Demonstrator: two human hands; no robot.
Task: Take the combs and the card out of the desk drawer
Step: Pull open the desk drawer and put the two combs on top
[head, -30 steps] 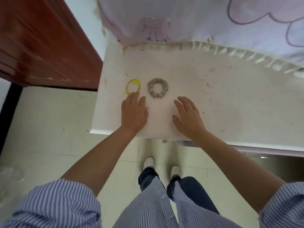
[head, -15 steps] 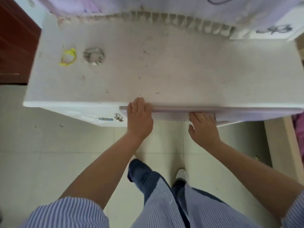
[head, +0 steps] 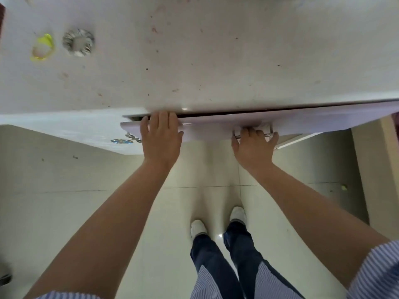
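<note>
Opening step: drawer (head: 216, 124) barely cracked under the surface (head: 194, 61) edge. Left hand (head: 160, 137) hooked over drawer's top lip, right hand (head: 254, 145) curled round its handle (head: 267, 131). Combs, card unseen, presumably inside drawer. Next: steady pull outward.

Stained white surface (head: 216, 61), seen from above; lying side by side near its left end, just apart, a yellow hair tie (head: 42, 48) and a grey scrunchie (head: 78, 45).

Two hair ties (head: 62, 45) side by side on the desk (head: 216, 61), far left, behind the drawer (head: 216, 124)
</note>
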